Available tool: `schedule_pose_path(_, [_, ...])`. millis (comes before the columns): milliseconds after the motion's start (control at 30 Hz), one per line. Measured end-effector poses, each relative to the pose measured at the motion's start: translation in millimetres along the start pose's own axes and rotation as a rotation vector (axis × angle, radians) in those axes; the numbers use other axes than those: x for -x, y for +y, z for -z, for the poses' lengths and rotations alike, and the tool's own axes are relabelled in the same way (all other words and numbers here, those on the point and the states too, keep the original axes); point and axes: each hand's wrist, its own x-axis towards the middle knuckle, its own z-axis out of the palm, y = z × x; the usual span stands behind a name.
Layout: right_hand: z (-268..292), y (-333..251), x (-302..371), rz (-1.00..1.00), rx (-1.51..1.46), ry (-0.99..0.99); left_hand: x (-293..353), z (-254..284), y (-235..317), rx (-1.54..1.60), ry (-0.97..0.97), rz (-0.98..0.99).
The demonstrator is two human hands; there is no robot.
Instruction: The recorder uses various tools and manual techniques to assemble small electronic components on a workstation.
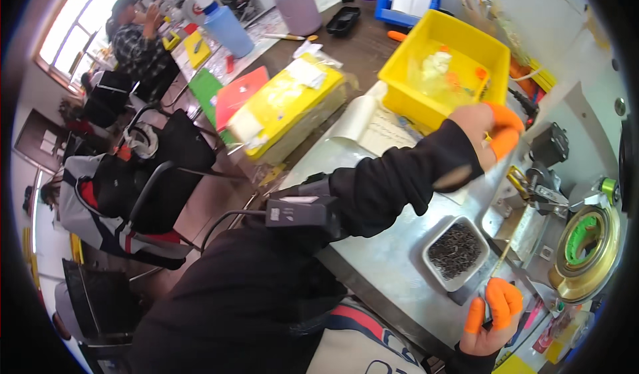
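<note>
My left hand (489,131), with orange finger covers, reaches over the near right edge of a yellow bin (406,57). Its fingers are curled, and whatever they hold is hidden. Clear bags with small orange and white pieces (439,71) lie inside the bin. My right hand (492,317), also in orange finger covers, is at the lower right with thumb and fingers bent together. Something small there is too unclear to name. Beside it, a white square tray (429,257) of thin dark metal pins (456,249) stands on the metal worktop (386,247).
A machine with a round gold-coloured reel (562,277) stands along the right side. A taped yellow box (293,104), a blue bottle (226,31) and a lilac bottle (296,11) are farther off. A chair holds a black bag (170,174). Another person (136,44) sits at the far left.
</note>
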Motion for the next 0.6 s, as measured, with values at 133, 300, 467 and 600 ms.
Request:
schedule_pose_path(133, [-22, -7, -22, 0.129, 0.227, -0.084, 20, 12, 15, -0.727, -0.094, -0.347])
schedule_pose_path(300, [-38, -16, -39, 0.208, 0.481, -0.106, 30, 17, 10, -0.651, 0.027, -0.311])
schedule_pose_path(467, [-51, -6, -44, 0.142, 0.544, -0.131, 41, 16, 4, 0.138, 0.005, 0.154])
schedule_pose_path(600, [-50, 0, -50, 0.146, 0.504, -0.120, 49, 20, 13, -0.196, -0.150, 0.002])
